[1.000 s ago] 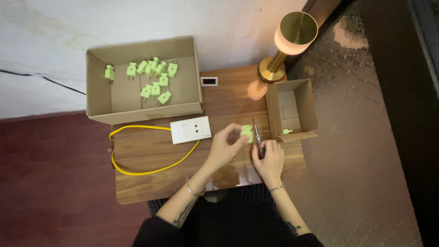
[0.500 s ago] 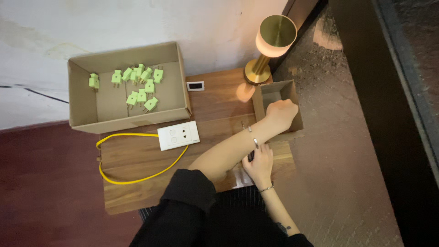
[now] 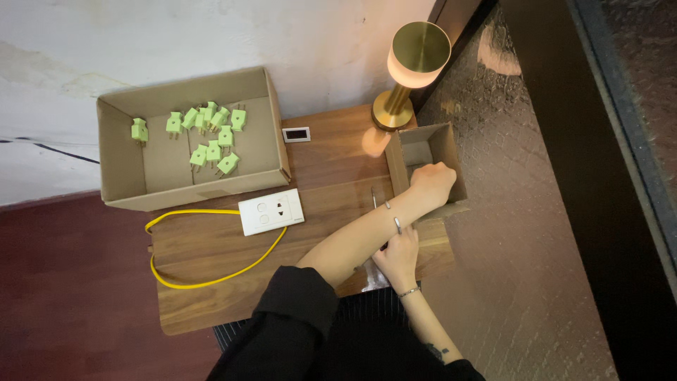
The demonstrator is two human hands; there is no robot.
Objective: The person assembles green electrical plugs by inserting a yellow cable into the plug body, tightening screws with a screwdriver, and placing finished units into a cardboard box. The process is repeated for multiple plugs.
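Left hand (image 3: 431,182) inside small brown cardboard box (image 3: 407,149), beside brass lamp (image 3: 409,67).

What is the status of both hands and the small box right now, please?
Left hand closed, inside small box. Right hand on table, gripping a thin metal tool. Green plugs in big box; nothing blocking.

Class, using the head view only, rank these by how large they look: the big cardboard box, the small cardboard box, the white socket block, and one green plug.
1. Big cardboard box
2. Small cardboard box, partly hidden by the left hand
3. White socket block
4. Green plug
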